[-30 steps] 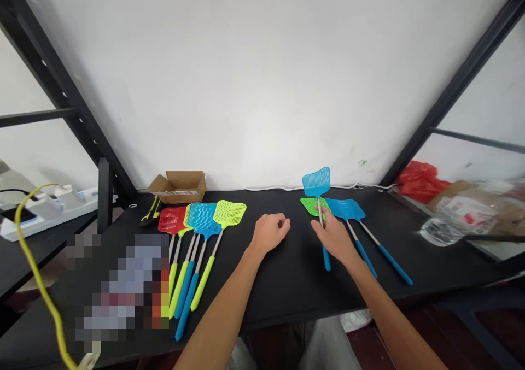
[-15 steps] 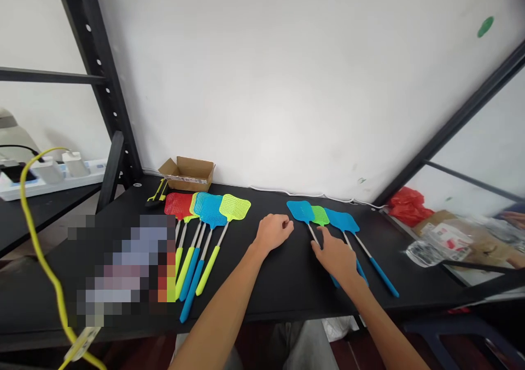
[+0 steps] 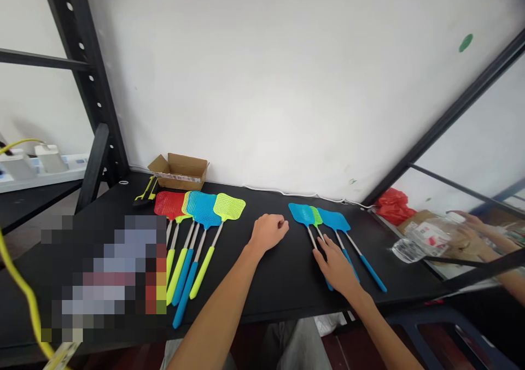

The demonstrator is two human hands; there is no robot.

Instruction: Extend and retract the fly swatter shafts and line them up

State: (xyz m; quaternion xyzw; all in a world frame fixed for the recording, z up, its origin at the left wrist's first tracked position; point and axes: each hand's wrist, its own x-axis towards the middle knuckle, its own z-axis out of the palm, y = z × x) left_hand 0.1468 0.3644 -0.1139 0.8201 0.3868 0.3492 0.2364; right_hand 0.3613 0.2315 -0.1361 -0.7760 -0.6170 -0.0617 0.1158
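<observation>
Bench (image 3: pixel 283 293): one, black, its front edge above grey trousers (image 3: pixel 305 348). Yellow cable (image 3: pixel 24 293): one, at the front left corner. Left swatters (image 3: pixel 205 211): red, lime and blue, overlapping, in the left half; handles toward the front edge, heads toward the back. Right hand (image 3: pixel 334 263): in the right half, laid over swatter shafts; thumb and forefinger apart, no clamp seen. Left hand (image 3: pixel 268 232): mid-bench, between the two groups; fingers together, curled into a loose fist, nothing seen in it. Right swatters (image 3: pixel 301 213): blue, handles toward the front edge, fanned, with one green swatter (image 3: pixel 316 216) among their heads, its handle hidden by the right hand. Bottle (image 3: pixel 410 248): clear, at the right edge, a co-worker's hand (image 3: pixel 473 225) near it. Red bag (image 3: pixel 394 206): one, beyond the right edge. Box (image 3: pixel 182 181): cardboard, open, at the back left corner. White cord (image 3: pixel 283 192): along the back edge, below a white wall (image 3: pixel 279 86).
</observation>
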